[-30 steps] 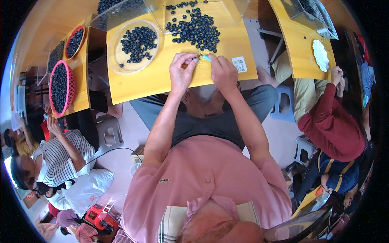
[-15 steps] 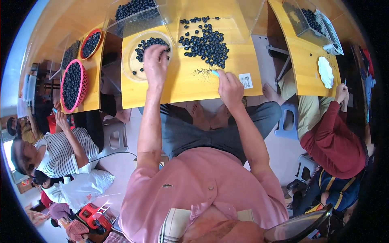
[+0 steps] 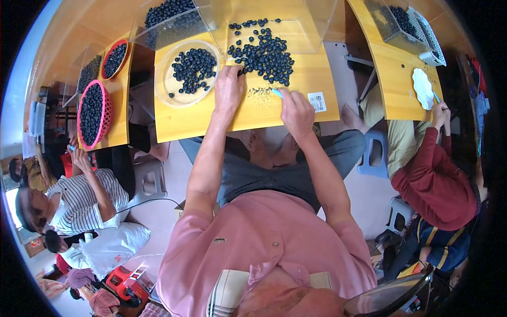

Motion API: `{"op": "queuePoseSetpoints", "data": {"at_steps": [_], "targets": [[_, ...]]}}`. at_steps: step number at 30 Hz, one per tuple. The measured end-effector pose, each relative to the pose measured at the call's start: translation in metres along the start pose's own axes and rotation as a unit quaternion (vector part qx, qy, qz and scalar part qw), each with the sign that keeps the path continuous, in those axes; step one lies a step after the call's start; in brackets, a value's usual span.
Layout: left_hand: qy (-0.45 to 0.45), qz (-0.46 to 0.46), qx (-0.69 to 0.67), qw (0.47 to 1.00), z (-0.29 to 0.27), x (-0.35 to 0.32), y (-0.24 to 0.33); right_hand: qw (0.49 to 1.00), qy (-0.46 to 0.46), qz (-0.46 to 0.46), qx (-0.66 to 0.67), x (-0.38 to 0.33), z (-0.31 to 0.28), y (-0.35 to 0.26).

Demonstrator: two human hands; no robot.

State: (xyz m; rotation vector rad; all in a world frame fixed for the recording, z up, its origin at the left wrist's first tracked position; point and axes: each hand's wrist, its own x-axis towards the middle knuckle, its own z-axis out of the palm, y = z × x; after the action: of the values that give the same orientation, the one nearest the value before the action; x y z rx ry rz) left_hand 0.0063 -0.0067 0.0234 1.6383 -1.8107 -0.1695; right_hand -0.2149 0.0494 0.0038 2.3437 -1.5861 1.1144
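Note:
A loose pile of dark round balls (image 3: 268,59), berry-like or bead-like, lies on the yellow table. At its lower left edge, the fingers of my left hand (image 3: 229,91) are closed on one dark ball (image 3: 241,72). Beside that hand stands a round clear tray (image 3: 162,79) with many of the same balls (image 3: 193,67) inside. My right hand (image 3: 297,112) is wrapped round a small tool with a light-blue end (image 3: 277,93); the rest of it is hidden in the fist. Brown crumbs (image 3: 259,94) are scattered by the tool's tip.
A clear bin (image 3: 177,24) of dark balls stands behind the tray. A white label card (image 3: 317,102) lies right of my right hand. People work at yellow tables on both sides; a pink basket (image 3: 109,113) sits left, a white scalloped dish (image 3: 422,89) right.
My left hand has moved right, from over the balls in the tray to the edge of the pile. My right hand stays beside the crumbs with the tool. The view has shifted slightly.

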Motion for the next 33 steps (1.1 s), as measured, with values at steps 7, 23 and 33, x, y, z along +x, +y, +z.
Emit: {"op": "queuePoseSetpoints", "data": {"at_steps": [7, 23, 33], "targets": [[0.067, -0.088, -0.215, 0.97, 0.0, -0.028, 0.004, 1.0, -0.002, 0.003, 0.001, 0.002, -0.001, -0.002], [0.05, -0.165, -0.378, 0.91, 0.017, -0.043, 0.02, 1.0, -0.012, 0.0, -0.001, 0.003, -0.004, -0.002], [0.059, -0.189, -0.419, 0.886, 0.026, -0.047, 0.017, 1.0, -0.02, -0.003, -0.01, 0.003, -0.002, -0.003]]}}
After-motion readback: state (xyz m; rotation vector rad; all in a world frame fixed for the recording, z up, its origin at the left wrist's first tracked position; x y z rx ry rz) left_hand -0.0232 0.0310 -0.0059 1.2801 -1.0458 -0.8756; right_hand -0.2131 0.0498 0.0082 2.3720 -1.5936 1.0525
